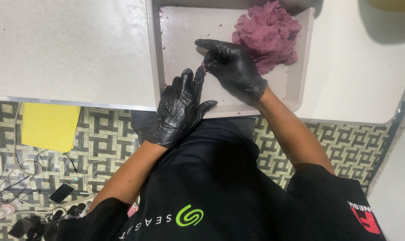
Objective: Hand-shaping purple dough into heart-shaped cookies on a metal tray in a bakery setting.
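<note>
Both my hands wear black gloves over a pale grey tray [167, 53] on a white table. My left hand [180, 107] and my right hand [231, 67] meet at the fingertips, pinching a small piece of purple dough [203, 68] between them. A large lump of the same purple dough [268, 35] lies in the tray's far right corner, just beyond my right hand.
The white table [68, 49] ends at an edge near me. Below it, a patterned floor holds a yellow folder [48, 126], a phone [61, 192], cables and a power strip [68, 207] at lower left. A yellowish object [392, 4] sits at the top right.
</note>
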